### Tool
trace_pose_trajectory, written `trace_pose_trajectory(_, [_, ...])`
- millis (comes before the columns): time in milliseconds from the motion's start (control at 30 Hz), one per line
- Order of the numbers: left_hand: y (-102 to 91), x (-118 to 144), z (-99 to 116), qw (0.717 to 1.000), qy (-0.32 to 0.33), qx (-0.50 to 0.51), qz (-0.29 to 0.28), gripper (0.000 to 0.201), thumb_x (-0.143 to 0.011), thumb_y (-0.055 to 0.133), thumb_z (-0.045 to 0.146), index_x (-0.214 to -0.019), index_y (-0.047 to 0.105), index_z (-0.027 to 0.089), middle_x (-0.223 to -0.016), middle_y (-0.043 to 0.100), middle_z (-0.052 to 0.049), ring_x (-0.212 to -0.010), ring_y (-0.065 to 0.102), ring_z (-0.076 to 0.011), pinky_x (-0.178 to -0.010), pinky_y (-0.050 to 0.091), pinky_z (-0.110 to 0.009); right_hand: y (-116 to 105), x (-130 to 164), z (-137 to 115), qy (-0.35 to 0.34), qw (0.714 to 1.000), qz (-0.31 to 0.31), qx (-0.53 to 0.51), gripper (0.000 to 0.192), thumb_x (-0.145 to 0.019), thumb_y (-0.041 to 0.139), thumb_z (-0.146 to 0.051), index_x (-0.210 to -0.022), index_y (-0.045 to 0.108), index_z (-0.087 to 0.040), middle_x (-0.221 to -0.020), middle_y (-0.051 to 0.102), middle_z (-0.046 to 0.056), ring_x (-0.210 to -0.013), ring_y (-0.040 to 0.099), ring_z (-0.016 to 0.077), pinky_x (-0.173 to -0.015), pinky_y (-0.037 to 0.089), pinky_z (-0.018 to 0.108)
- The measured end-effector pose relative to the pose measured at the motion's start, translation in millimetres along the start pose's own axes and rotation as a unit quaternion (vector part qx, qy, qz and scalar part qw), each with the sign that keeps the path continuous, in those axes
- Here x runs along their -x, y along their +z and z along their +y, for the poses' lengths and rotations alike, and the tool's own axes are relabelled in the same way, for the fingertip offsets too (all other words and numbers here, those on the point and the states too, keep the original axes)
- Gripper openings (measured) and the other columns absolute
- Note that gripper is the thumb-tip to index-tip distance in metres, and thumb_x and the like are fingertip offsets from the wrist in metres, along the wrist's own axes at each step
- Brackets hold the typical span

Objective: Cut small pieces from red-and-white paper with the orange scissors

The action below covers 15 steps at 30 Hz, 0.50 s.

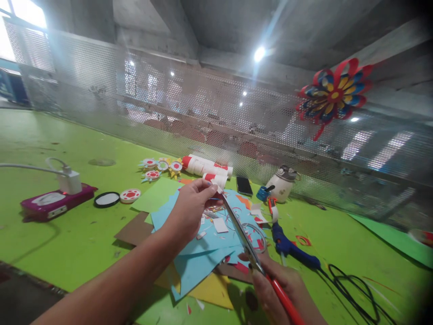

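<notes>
Left hand (191, 205) pinching a small paper scrap (216, 186) at fingertip grip. Right hand (280, 289) closed round red-handled scissors (248, 243), blades slanting up-left, tips just below the scrap.

paper pile (203, 257) ahead, glue gun (291, 246) right

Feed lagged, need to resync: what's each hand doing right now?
Left hand: closed, pinching a small piece of paper at the scissor tips.
Right hand: closed on the red-handled scissors.
</notes>
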<state>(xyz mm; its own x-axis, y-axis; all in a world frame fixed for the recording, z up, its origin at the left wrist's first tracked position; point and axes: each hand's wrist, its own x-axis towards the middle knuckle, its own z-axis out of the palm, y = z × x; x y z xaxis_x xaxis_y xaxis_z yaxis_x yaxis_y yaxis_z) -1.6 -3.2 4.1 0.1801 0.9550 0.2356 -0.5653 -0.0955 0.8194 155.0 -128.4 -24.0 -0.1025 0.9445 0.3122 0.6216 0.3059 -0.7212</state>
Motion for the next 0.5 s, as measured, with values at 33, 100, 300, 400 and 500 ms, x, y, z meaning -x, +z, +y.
trace_pose_trajectory(33, [-1.3,-0.7,1.7,1.000,-0.003,0.000,-0.008,0.012,-0.070,0.064,0.017,-0.064,0.055,0.012,-0.065,0.059,-0.004,-0.062,0.058,-0.0123,-0.067,0.049,-0.029,-0.4,-0.1,-0.3,-0.005,1.000,0.000,0.002,0.051,-0.088,0.038,-0.056,-0.099,0.071,-0.019,-0.064,0.062,0.002,-0.057,0.055,0.0163,-0.055,0.044,0.024])
trace_pose_trajectory(100, [-3.4,-1.7,6.0,1.000,-0.015,-0.006,-0.027,0.012,-0.069,0.064,0.017,-0.062,0.056,0.012,-0.064,0.060,-0.004,-0.061,0.058,-0.0122,-0.068,0.049,-0.029,-2.0,0.3,-0.3,-0.012,1.000,-0.001,0.008,0.052,-0.088,0.036,-0.058,-0.099,0.070,-0.019,-0.062,0.059,0.002,-0.055,0.053,0.0156,-0.055,0.043,0.024])
trace_pose_trajectory(300, [-6.8,-3.2,16.8,0.997,-0.046,-0.033,-0.058,0.014,-0.063,0.068,0.016,-0.058,0.056,0.012,-0.060,0.060,-0.004,-0.057,0.059,-0.0138,-0.067,0.049,-0.031,-8.5,3.3,1.9,-0.003,0.999,-0.040,0.001,0.051,-0.089,0.036,-0.057,-0.103,0.067,-0.019,-0.053,0.047,-0.003,-0.045,0.042,0.0124,-0.047,0.037,0.022])
trace_pose_trajectory(400, [-7.8,-4.2,18.2,0.996,-0.049,-0.037,-0.070,0.014,-0.063,0.068,0.015,-0.057,0.055,0.013,-0.059,0.060,-0.004,-0.056,0.059,-0.0139,-0.066,0.048,-0.032,-9.2,3.5,-1.1,0.002,0.999,-0.045,-0.004,0.052,-0.089,0.035,-0.057,-0.101,0.068,-0.019,-0.054,0.043,-0.003,-0.045,0.041,0.0126,-0.046,0.036,0.022])
trace_pose_trajectory(500, [-9.1,-5.1,18.3,0.995,-0.052,-0.034,-0.079,0.014,-0.063,0.068,0.015,-0.056,0.055,0.013,-0.059,0.060,-0.004,-0.056,0.058,-0.0135,-0.065,0.048,-0.031,-7.5,3.8,-6.4,0.001,0.999,-0.035,-0.007,0.051,-0.089,0.035,-0.056,-0.098,0.069,-0.020,-0.052,0.042,-0.002,-0.044,0.039,0.0131,-0.046,0.038,0.023])
